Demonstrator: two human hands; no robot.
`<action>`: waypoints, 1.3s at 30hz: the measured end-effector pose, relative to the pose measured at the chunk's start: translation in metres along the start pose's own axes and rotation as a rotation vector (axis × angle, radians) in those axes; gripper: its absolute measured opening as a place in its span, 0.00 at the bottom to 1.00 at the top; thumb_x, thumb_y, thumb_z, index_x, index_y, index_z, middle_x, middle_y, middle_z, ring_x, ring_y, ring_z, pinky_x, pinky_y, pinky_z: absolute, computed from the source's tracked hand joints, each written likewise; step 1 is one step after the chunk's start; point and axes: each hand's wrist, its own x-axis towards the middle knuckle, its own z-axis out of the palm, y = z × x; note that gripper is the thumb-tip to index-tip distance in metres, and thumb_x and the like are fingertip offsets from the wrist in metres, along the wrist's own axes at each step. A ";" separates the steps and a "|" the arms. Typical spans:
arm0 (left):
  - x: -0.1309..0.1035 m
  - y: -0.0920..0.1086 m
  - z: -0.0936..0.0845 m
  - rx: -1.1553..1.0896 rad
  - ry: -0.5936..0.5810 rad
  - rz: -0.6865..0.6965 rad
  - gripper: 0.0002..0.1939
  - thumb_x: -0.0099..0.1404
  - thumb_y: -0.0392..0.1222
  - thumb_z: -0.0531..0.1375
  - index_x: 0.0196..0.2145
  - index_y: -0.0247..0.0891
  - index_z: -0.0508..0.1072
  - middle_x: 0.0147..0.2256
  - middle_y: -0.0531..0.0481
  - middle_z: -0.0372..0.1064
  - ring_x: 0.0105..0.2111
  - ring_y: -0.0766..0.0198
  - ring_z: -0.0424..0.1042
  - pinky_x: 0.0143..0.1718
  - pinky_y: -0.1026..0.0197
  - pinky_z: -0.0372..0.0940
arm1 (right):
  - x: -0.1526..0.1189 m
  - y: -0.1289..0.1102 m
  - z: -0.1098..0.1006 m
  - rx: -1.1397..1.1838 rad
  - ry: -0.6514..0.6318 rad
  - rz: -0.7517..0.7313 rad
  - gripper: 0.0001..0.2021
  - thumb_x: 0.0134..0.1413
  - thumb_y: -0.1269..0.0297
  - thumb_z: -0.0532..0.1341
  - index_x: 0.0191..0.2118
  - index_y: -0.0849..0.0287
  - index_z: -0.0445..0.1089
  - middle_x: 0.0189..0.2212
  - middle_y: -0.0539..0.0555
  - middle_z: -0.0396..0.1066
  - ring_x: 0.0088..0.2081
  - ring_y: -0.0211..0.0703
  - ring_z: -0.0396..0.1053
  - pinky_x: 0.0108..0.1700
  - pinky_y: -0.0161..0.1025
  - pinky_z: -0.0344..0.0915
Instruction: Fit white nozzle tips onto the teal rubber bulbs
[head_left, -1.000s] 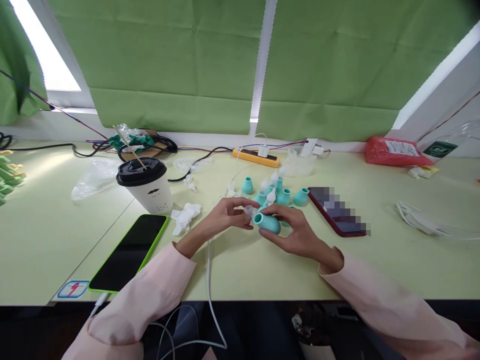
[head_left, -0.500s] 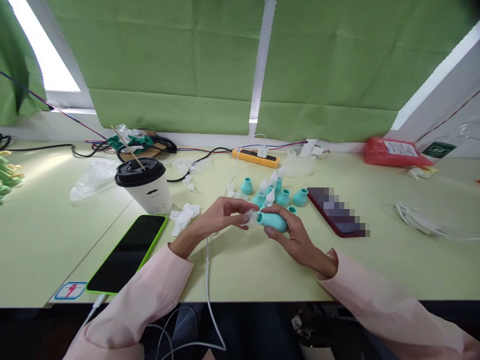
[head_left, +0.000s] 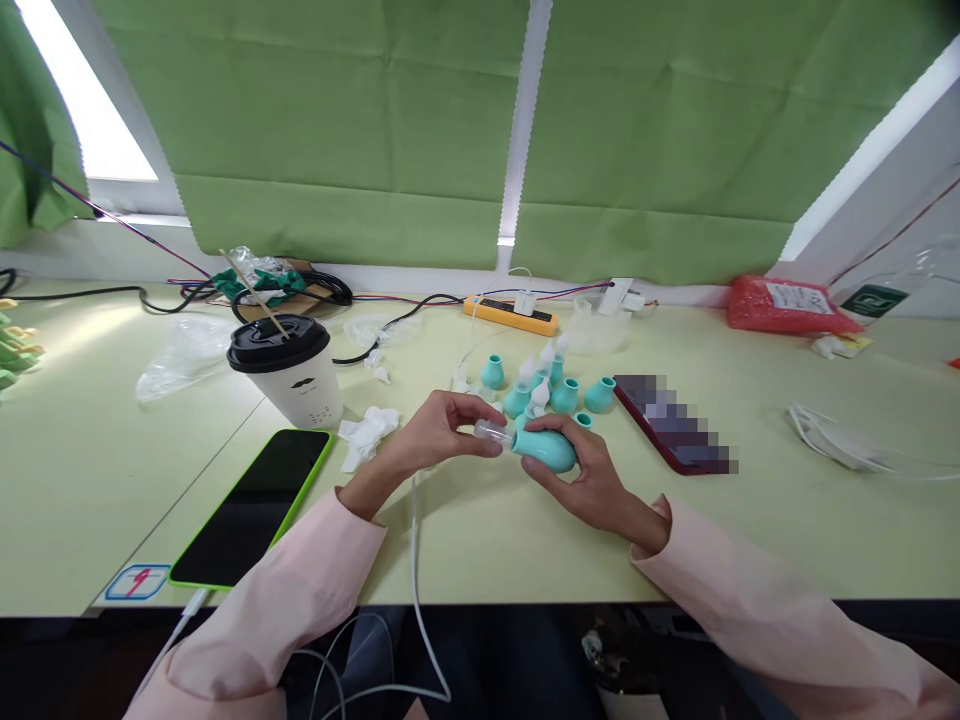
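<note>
While more teal bulbs (head_left: 565, 396) and white pointed tips (head_left: 541, 394) crowd the table (head_left: 510, 550) just beyond, near a dark phone (head_left: 664, 420), your right hand (head_left: 595, 482) grasps one smooth, rounded bulb (head_left: 553, 452) above the tabletop. Your left hand (head_left: 441, 430) pinches a clear plastic tube (head_left: 492, 432) at its mouth. Leftward stands a black-lidded paper cup (head_left: 300, 395), stick (head_left: 251, 288) poking out, contents hidden.

A white cup (head_left: 304, 395) with a black lid (head_left: 279, 345) stands near a green-cased phone (head_left: 255, 505); crumpled white tissue (head_left: 369, 437) lies near both; a yellow-orange power strip (head_left: 499, 314) sits below green blinds (head_left: 337, 110); at the right, a red package (head_left: 757, 305) lies beside a labelled bottle (head_left: 876, 300).
</note>
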 end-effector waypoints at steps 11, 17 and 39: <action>-0.005 0.008 0.008 0.213 -0.024 0.074 0.13 0.59 0.48 0.49 0.36 0.36 0.63 0.34 0.49 0.66 0.36 0.65 0.65 0.35 0.63 0.61 | 0.000 0.005 0.004 0.021 0.132 0.058 0.12 0.44 0.65 0.57 0.38 0.56 0.59 0.33 0.52 0.65 0.34 0.40 0.64 0.35 0.37 0.61; -0.003 0.000 0.012 -0.039 -0.003 0.004 0.12 0.60 0.50 0.46 0.31 0.38 0.57 0.33 0.53 0.62 0.36 0.69 0.63 0.41 0.60 0.59 | -0.002 0.003 0.004 0.049 0.052 0.042 0.12 0.46 0.67 0.57 0.38 0.57 0.57 0.35 0.53 0.67 0.35 0.41 0.65 0.35 0.37 0.61; -0.002 -0.009 0.019 0.386 0.072 -0.070 0.28 0.60 0.50 0.43 0.08 0.34 0.55 0.08 0.55 0.51 0.12 0.75 0.50 0.20 0.69 0.52 | -0.008 0.014 0.017 -0.239 0.137 -0.330 0.18 0.45 0.72 0.57 0.43 0.56 0.53 0.32 0.54 0.63 0.36 0.42 0.64 0.35 0.39 0.65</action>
